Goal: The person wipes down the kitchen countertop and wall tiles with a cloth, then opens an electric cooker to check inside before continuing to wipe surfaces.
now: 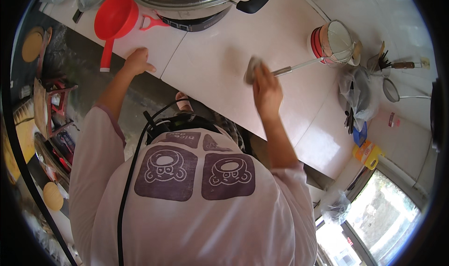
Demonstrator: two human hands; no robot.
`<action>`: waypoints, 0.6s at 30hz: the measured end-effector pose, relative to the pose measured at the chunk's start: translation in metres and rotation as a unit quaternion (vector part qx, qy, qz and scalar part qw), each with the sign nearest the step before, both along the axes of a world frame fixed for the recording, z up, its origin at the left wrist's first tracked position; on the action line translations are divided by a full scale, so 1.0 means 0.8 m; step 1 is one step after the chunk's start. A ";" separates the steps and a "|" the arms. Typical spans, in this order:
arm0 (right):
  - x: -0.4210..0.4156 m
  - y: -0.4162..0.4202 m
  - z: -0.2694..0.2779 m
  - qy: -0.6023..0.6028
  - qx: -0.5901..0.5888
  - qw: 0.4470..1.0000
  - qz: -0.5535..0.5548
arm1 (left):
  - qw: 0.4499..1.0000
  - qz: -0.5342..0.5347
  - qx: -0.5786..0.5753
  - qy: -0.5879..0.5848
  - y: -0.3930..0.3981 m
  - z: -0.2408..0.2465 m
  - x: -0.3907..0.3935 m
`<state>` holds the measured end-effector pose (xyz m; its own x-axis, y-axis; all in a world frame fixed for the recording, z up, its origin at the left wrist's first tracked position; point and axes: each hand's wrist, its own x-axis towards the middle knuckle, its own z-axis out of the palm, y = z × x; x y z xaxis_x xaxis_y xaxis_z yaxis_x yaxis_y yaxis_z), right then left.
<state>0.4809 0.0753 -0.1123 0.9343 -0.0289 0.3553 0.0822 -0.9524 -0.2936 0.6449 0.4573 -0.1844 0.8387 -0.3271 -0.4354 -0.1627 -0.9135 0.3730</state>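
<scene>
My right hand presses a greyish cloth on the pale tiled countertop; hand and cloth are blurred. Just beyond its fingers lies the metal handle of a wire mesh strainer, whose basket rests against a stack of red-and-white containers. At the counter's front edge rests my left hand, holding nothing, its thumb spread away from the curled fingers. Close to that hand sits a red plastic ladle, its handle reaching over the edge. A red peeler lies beside the ladle.
A large lidded steel pot stands on a black electric cooker at the back. Plastic-covered pans, a utensil holder and a yellow chopping board are along the right wall. Stools stand at left.
</scene>
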 end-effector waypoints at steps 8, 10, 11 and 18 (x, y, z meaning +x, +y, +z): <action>0.151 -0.050 -0.088 0.102 -0.080 0.990 -0.062 | 1.000 -0.011 -0.002 -0.009 -0.007 0.004 0.002; 0.135 -0.011 -0.092 0.084 -0.087 0.993 0.018 | 1.000 -0.003 0.019 -0.002 -0.003 0.001 0.002; 0.114 0.012 -0.092 0.082 -0.124 0.987 0.060 | 1.000 0.000 0.026 0.000 -0.004 0.000 0.001; -0.085 0.028 -0.051 0.170 -0.020 0.974 0.149 | 1.000 -0.005 0.006 -0.002 -0.002 -0.002 -0.003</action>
